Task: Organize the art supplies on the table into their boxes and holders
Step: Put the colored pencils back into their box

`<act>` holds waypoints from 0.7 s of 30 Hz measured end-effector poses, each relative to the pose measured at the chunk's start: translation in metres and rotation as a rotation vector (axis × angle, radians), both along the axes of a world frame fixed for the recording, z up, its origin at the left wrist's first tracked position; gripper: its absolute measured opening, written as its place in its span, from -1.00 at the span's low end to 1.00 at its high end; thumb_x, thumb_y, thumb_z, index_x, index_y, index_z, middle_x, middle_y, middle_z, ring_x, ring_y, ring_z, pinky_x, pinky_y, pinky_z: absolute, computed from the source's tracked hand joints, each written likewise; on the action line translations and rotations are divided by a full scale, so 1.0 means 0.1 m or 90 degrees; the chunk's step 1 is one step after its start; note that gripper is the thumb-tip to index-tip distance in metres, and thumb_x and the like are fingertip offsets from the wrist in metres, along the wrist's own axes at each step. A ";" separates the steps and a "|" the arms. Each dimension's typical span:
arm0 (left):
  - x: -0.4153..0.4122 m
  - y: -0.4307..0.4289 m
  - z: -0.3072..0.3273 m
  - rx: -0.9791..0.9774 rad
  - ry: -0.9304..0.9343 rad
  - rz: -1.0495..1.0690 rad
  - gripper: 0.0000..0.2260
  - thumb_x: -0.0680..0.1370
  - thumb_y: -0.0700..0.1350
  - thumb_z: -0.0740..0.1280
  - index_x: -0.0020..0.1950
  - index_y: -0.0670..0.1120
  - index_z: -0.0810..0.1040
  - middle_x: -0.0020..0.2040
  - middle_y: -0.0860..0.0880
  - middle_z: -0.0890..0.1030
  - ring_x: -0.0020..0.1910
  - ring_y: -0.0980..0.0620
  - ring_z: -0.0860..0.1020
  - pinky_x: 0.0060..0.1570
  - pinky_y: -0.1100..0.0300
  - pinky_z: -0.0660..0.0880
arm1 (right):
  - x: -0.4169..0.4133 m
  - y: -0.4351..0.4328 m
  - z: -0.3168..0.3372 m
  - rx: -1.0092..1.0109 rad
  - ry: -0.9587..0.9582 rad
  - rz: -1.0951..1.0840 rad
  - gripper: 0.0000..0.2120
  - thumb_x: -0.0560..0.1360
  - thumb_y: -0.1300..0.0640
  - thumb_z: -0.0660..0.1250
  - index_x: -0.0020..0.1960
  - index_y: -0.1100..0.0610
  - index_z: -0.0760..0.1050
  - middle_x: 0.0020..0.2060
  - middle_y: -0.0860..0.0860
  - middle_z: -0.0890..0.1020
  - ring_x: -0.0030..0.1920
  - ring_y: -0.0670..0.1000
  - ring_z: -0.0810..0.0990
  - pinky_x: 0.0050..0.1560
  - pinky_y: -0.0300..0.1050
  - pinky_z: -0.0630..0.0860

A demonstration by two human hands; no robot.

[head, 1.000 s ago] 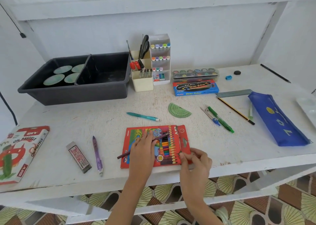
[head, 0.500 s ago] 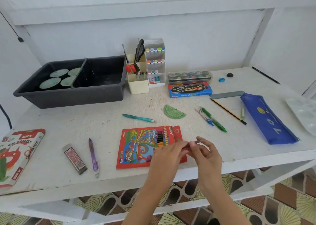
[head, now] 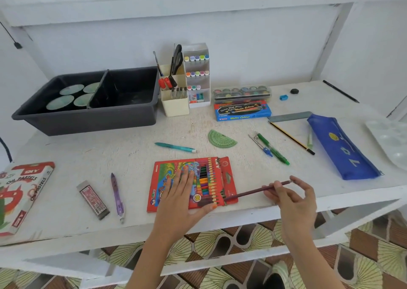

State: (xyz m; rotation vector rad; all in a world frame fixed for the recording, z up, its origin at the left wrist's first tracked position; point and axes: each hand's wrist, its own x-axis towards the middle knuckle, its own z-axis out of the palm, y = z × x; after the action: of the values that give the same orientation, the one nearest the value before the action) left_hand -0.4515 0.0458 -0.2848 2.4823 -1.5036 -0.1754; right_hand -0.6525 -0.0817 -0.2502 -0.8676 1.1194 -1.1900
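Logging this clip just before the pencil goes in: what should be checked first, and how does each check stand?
1. Pencil held: right hand pinches the dark pencil near its far end. Ok.
2. Box steadied: left hand lies flat on the coloured pencil box. Ok.
3. Box end open: red flap is folded out at the right end. Ok.
4. Tip at the opening: it meets the box's near right corner. Ok.
5. Free slot for it: the left thumb covers that row. Cannot tell.
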 end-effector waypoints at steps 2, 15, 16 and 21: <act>-0.01 0.01 0.01 -0.002 -0.006 0.000 -0.07 0.26 0.60 -0.31 0.47 0.08 -0.36 0.50 0.13 -0.32 0.42 0.21 -0.42 0.37 0.21 -0.44 | 0.08 0.06 -0.02 0.005 0.007 0.024 -0.67 0.49 0.27 0.35 0.22 0.12 0.37 -0.26 0.08 0.70 -0.23 0.04 0.70 -0.08 -0.13 0.63; -0.04 0.00 0.04 -0.027 -0.006 0.004 -0.05 0.30 0.57 -0.28 0.54 0.03 -0.20 0.53 0.10 -0.22 0.47 0.17 -0.33 0.38 0.22 -0.40 | 0.48 0.52 -0.30 -0.226 0.297 0.029 -0.92 0.55 0.17 0.26 0.05 0.07 0.44 -0.09 0.04 0.59 -0.23 -0.11 0.58 -0.21 -0.37 0.48; -0.04 0.00 0.04 -0.024 -0.008 0.003 -0.04 0.29 0.58 -0.29 0.54 0.03 -0.21 0.53 0.10 -0.23 0.46 0.16 -0.34 0.38 0.22 -0.40 | 0.47 0.53 -0.32 -0.254 0.316 0.029 -0.90 0.57 0.22 0.22 0.05 0.08 0.46 -0.07 0.04 0.57 -0.23 -0.12 0.58 -0.20 -0.35 0.48; -0.04 0.00 0.04 0.000 -0.016 0.000 -0.07 0.30 0.56 -0.28 0.52 0.03 -0.29 0.52 0.10 -0.29 0.46 0.16 -0.38 0.40 0.17 -0.40 | 0.42 0.54 -0.41 -0.381 0.426 0.027 -0.69 0.48 0.45 0.25 0.20 0.32 0.51 -0.06 0.03 0.47 -0.13 -0.12 0.52 -0.09 -0.45 0.44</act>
State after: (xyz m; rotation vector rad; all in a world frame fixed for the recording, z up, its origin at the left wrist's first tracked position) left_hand -0.4551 0.0457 -0.2809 2.4932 -1.5133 -0.1440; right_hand -0.6104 -0.0280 -0.2911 -1.8363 1.2646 -1.2528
